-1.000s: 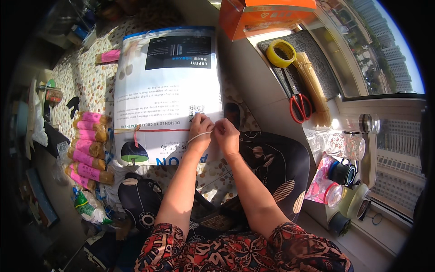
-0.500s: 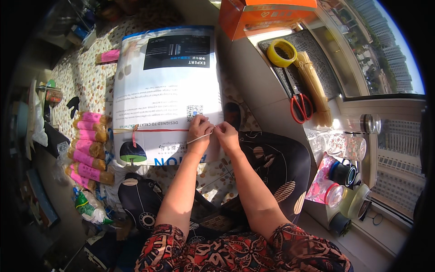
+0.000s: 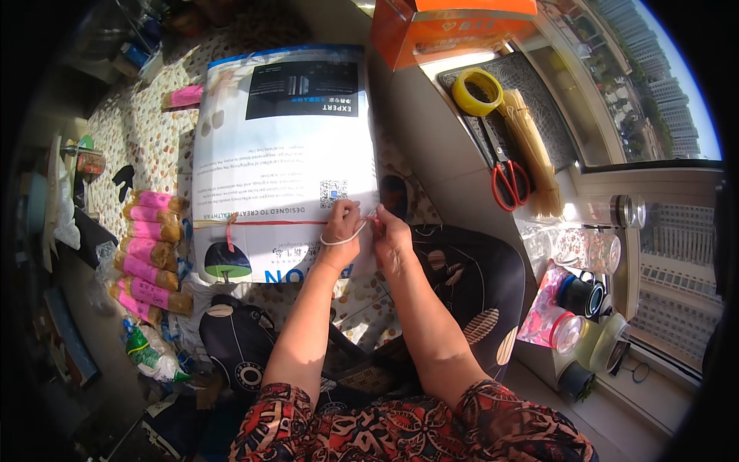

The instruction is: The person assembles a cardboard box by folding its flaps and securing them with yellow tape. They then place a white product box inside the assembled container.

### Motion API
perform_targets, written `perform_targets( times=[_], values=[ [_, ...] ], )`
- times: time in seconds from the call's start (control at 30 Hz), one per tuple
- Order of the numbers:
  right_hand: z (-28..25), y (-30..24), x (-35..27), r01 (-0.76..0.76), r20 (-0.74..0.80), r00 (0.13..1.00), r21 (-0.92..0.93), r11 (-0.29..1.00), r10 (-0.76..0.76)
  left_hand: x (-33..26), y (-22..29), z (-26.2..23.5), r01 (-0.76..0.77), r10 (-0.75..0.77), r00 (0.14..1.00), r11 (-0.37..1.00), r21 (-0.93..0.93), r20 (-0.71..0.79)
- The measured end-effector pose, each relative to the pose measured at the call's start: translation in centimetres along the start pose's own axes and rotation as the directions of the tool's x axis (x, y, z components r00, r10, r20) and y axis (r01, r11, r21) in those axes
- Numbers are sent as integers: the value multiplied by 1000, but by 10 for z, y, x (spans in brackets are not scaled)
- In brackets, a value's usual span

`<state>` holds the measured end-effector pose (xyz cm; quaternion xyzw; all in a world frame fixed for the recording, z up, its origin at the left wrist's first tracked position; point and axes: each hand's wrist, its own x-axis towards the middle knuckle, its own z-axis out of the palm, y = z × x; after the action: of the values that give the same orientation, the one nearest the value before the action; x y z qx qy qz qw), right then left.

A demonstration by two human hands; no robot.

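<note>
A large white printed carton (image 3: 262,165) lies flat in front of me. A thin red string (image 3: 285,223) crosses its near part, with a knotted tail (image 3: 230,235) hanging toward the left. My left hand (image 3: 343,235) is closed over the string at the carton's near right, fingers bent. A pale loop (image 3: 339,242) circles the back of this hand. Just beside it, at the carton's right edge, my right hand (image 3: 394,237) is closed in a pinch. A bit of the string shows at its fingertips; the rest is hidden by the fingers.
Several pink-wrapped bundles (image 3: 150,250) are stacked on the floor at left. On the ledge at right are yellow tape (image 3: 477,91), red-handled scissors (image 3: 510,185), a bundle of pale sticks (image 3: 531,150) and an orange box (image 3: 454,31). Jars (image 3: 596,250) stand by the window.
My right hand has turned and shifted slightly right and down, with its fingers more closed. The left hand has rolled a little, and the pale loop sits higher on it. The carton stays put.
</note>
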<state>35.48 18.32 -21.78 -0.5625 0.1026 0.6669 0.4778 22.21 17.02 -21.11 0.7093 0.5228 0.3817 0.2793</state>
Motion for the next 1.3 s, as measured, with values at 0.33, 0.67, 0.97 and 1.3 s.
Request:
perform_targets(
  times=[0.33,0.67,0.97,1.3],
  values=[
    [-16,-24,29,-222,80,974,177,959,210,-4,1,-5,-55,43,996,986,156,77],
    [7,-29,25,-64,57,997,152,986,56,-8,16,1,-64,34,993,961,268,114],
    [24,-32,55,21,-17,1000,-241,970,-26,-3,8,-3,-115,75,983,963,244,166],
    [-1,-45,25,552,273,692,-796,247,-668,-2,14,-20,-100,58,973,979,180,224]
  ],
)
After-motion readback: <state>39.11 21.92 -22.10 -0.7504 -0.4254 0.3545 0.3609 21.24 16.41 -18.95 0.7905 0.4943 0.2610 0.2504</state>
